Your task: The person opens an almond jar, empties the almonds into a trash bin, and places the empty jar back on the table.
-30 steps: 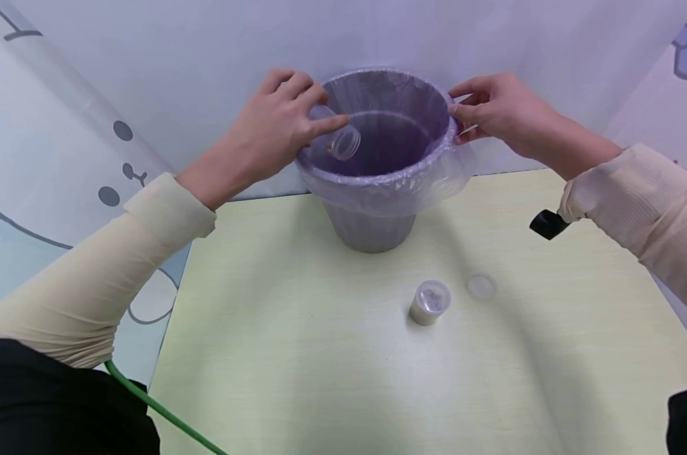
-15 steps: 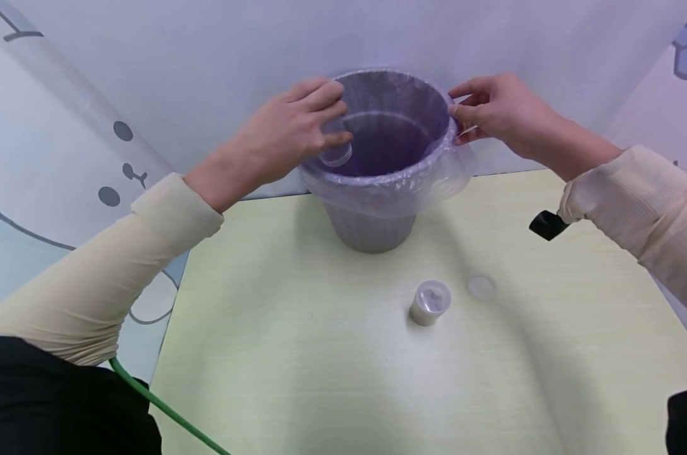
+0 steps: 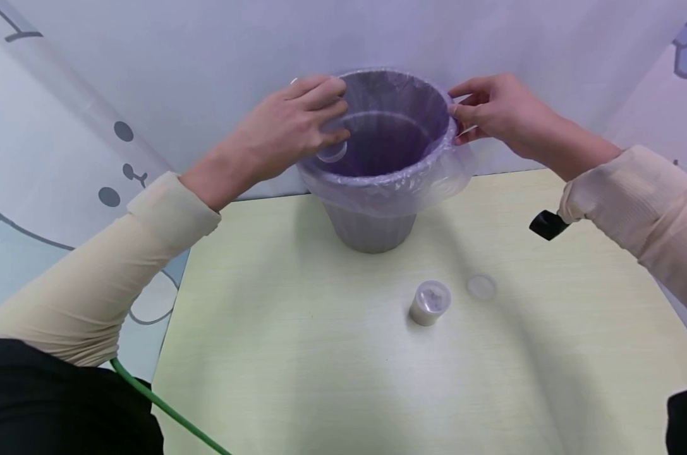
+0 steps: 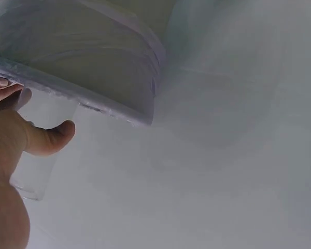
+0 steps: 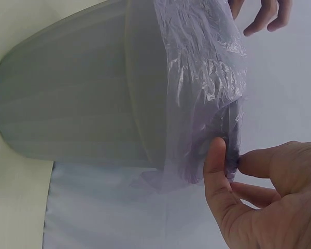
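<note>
Tipped further since a second ago, the small clear plastic cup [image 3: 333, 150] now points mouth-down inside the grey bin lined with a thin plastic bag [image 3: 377, 183], gripped by the left hand [image 3: 289, 129]; emptying looks nearly finished. Across the rim, the right hand [image 3: 493, 110] pinches the liner. A second lidded cup [image 3: 430, 302] and loose lid [image 3: 481, 286] wait on the pale yellow table [image 3: 320, 354]

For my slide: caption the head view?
Left hand tips clear cup into lined bin; right hand pinches liner.
</note>
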